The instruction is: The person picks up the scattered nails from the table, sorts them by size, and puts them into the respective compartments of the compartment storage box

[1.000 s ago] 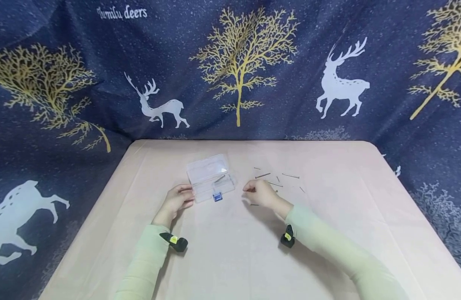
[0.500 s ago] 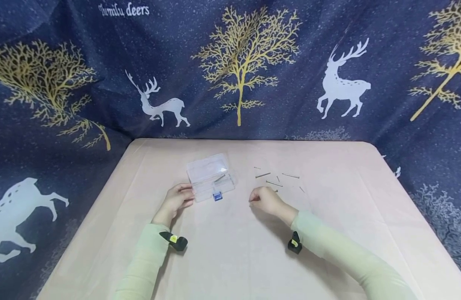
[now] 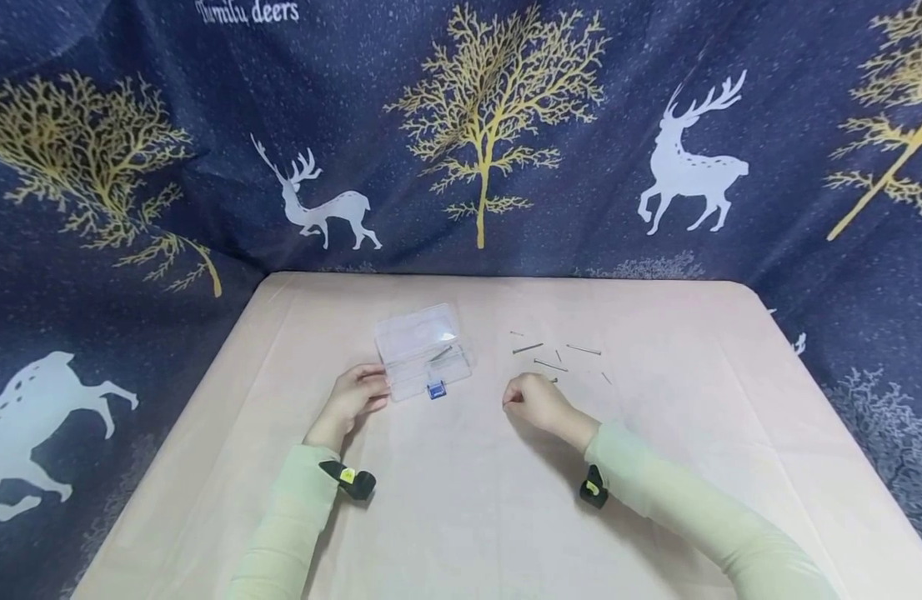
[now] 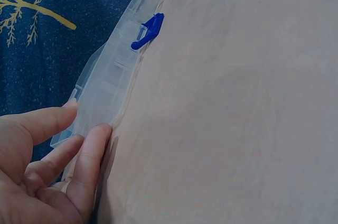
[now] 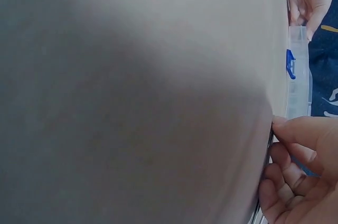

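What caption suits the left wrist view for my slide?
Left hand holding one end of a clear plastic box with a blue latch.

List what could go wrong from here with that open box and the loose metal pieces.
The clear box could slide or tip if the left hand, at one end of it, jerks; the metal piece inside might spill.

The right hand, low over the table, might knock the loose metal pieces near it and scatter them.
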Available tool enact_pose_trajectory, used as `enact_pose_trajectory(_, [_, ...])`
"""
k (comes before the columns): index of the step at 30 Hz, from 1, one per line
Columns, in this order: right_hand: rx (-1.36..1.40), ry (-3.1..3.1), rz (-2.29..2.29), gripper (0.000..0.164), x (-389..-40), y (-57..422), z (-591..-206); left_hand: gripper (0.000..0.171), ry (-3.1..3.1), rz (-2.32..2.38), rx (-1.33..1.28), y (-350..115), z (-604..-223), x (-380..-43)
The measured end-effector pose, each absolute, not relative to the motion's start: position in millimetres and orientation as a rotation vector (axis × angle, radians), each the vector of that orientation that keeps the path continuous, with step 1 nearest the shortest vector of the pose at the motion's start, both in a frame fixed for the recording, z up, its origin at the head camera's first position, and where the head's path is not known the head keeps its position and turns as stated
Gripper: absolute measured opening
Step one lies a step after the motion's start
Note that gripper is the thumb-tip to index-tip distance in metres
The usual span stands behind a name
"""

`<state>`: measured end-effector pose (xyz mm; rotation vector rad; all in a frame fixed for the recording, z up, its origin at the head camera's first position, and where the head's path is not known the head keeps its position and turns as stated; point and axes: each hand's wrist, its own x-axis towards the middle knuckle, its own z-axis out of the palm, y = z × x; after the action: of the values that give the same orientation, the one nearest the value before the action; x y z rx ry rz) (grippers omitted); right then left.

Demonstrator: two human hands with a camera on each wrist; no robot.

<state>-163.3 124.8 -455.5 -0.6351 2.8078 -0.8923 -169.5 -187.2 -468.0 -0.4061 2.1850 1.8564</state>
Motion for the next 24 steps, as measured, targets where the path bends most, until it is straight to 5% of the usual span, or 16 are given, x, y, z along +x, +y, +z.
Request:
enact_pose_trajectory(15, [-0.907, 2.846, -0.637, 0.011, -164.9, 125.4, -454.8, 0.044, 2.179, 1.854, -0.421, -185.9, -464.5, -168.7])
enact_pose_trajectory(24, [-0.735, 2.680, -0.908, 0.007, -168.0, 128.4, -447.4, 0.044, 2.173, 1.869, -0.419, -185.5, -463.2, -168.7])
